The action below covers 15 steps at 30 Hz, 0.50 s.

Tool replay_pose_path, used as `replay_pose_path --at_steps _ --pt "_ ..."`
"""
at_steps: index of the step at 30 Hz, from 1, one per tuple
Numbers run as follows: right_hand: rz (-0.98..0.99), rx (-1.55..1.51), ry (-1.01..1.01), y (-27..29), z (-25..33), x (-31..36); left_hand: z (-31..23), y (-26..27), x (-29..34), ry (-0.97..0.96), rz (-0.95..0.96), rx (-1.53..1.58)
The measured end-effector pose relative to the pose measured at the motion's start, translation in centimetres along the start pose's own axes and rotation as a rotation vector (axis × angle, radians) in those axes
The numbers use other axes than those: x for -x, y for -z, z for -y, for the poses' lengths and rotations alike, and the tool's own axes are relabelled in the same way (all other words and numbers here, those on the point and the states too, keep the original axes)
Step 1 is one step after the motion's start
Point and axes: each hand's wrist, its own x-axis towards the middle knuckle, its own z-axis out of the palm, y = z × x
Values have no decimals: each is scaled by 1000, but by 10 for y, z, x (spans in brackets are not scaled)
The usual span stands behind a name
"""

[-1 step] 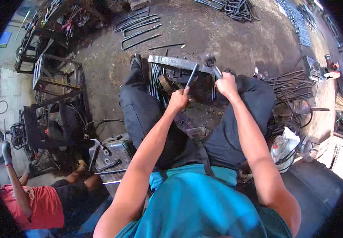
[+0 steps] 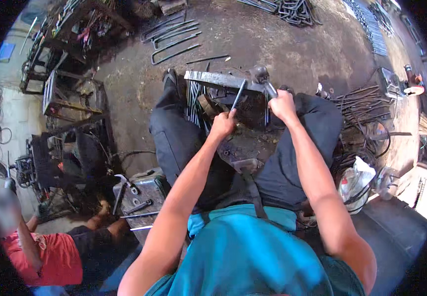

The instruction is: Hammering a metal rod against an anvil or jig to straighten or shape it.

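The brown floor [image 2: 263, 39] fills the upper middle of the frame. At the lower left is a co-worker in a red shirt [image 2: 50, 259], one arm raised. A rusty metal frame [image 2: 50, 93] stands at the upper left; a heap of dark rods [image 2: 359, 101] lies at the right edge of the floor. At the lower left of centre, a grey metal box [image 2: 142, 197] carries a claw hammer [image 2: 118, 192]. Bent rods [image 2: 176, 55] lie at upper centre, left. Below them a thick metal bar [image 2: 213, 77] runs across, between the person's 2 legs. At its right end is a round-headed hammer [image 2: 259, 74]; whether they touch, I cannot tell. The right grip [image 2: 282, 104] is closed round the hammer's handle. The left grip [image 2: 223, 123] is closed round 1 thin steel rod [image 2: 239, 93], slanting up to the bar, centre of frame.
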Motion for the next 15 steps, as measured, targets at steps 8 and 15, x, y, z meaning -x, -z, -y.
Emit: replay_pose_path --at_steps 8,15 --pt "23 -162 157 18 33 13 8 -16 -4 31 16 32" --pt "15 -676 687 38 89 13 -26 -23 22 18 -156 -147"
